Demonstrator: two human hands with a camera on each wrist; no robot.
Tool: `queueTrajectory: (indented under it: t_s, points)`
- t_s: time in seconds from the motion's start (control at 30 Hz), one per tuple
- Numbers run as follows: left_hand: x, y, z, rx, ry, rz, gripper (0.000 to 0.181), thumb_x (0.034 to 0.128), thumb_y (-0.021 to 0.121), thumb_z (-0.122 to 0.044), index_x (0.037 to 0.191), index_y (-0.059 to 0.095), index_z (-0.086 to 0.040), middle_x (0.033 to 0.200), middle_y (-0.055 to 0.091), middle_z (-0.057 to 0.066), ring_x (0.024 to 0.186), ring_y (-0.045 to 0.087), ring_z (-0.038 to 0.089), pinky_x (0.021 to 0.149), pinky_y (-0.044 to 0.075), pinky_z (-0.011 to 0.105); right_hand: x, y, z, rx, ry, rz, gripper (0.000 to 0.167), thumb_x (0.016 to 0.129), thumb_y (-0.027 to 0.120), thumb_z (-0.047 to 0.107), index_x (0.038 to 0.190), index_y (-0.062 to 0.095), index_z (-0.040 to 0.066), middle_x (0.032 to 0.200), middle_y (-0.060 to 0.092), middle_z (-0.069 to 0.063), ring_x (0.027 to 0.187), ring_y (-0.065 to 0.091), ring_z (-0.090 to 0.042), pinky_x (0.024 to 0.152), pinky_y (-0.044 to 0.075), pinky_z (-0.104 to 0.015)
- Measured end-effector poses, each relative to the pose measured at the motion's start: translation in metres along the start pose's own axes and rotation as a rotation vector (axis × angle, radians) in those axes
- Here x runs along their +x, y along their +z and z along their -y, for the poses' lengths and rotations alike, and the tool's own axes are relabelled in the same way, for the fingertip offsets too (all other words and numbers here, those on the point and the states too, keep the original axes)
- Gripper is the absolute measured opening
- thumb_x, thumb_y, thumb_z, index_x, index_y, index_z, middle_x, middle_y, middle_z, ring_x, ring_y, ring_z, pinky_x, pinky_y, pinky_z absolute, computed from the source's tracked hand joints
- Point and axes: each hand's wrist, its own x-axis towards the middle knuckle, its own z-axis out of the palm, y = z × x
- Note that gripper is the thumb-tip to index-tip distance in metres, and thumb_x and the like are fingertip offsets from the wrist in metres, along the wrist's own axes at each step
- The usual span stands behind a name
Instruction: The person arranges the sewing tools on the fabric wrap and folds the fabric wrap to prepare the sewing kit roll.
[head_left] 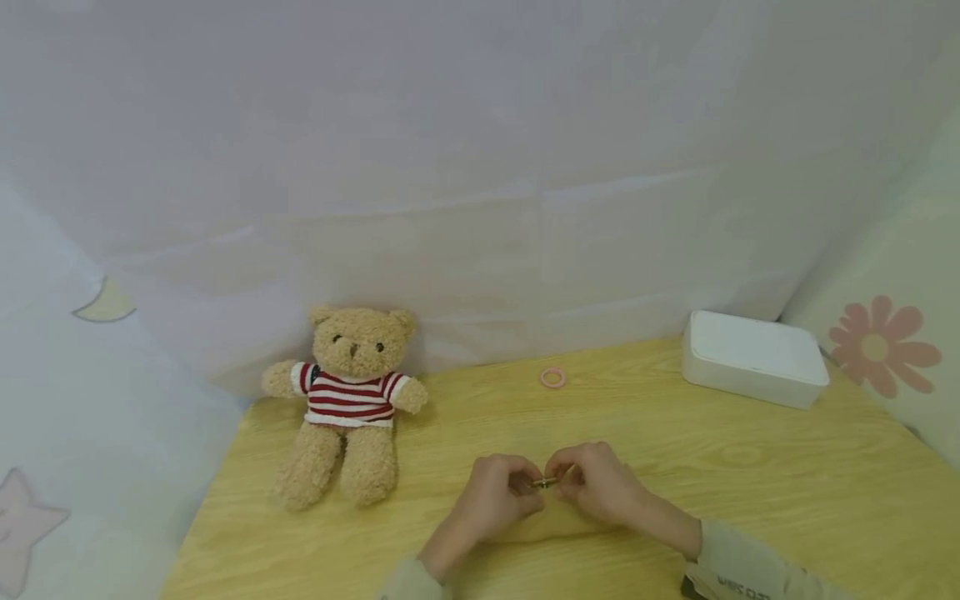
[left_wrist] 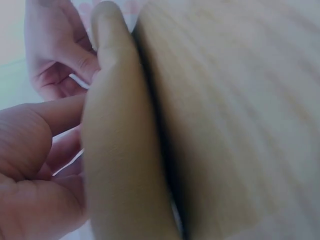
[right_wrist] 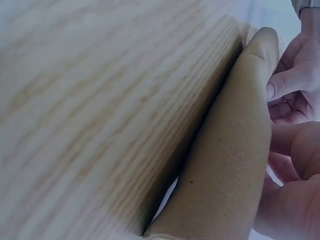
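Between the two hands is a tan, soft-sided pouch (head_left: 551, 523) lying low on the table, with a small gold-coloured metal piece (head_left: 545, 482) at its top. My left hand (head_left: 491, 497) pinches the top at the left of the metal, thumb and fingers curled in. From the other side my right hand (head_left: 597, 485) pinches it too, fingertips close to the left ones. Both wrist views show the long rounded side of the pouch (left_wrist: 120, 135) (right_wrist: 225, 145) close up. It hides most of the fingertips there.
A teddy bear (head_left: 348, 400) in a red and white striped top sits at the left against the backdrop. A pink ring (head_left: 552, 378) lies beyond the hands. A white box (head_left: 753, 357) stands at the back right of the wooden table (head_left: 637, 417).
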Motion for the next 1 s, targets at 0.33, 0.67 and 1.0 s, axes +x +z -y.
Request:
queueTrajectory:
  t_s: [0.33,0.67,1.0]
  points:
    - [0.001,-0.011,-0.001,-0.065,-0.082,0.092,0.026,0.0723,0.081,-0.004,0.096,0.072,-0.006,0.094,0.071,0.003,0.076,0.067,0.012,0.068,0.052,0.022,0.0,-0.002,0.004,0.051,0.016,0.023,0.022,0.073,0.073,-0.01,0.091,0.068,0.002,0.083,0.065,-0.005,0.058,0.054,0.001,0.056,0.049,-0.016]
    - [0.004,-0.007,-0.001,-0.052,-0.085,0.064,0.022,0.072,0.08,-0.002,0.092,0.072,-0.005,0.092,0.07,0.001,0.072,0.065,0.008,0.065,0.051,0.02,0.002,-0.003,0.004,0.04,0.02,0.035,0.024,0.073,0.071,-0.011,0.093,0.07,0.001,0.093,0.069,-0.014,0.045,0.045,0.006,0.049,0.047,-0.016]
    - [0.004,0.003,-0.008,0.091,-0.013,0.008,0.009,0.0759,0.074,0.005,0.077,0.069,-0.003,0.083,0.069,0.008,0.063,0.06,0.002,0.056,0.048,0.014,0.004,0.002,0.003,-0.048,0.014,-0.012,0.024,0.072,0.068,-0.013,0.087,0.071,0.007,0.085,0.07,-0.005,0.047,0.044,0.004,0.051,0.047,-0.017]
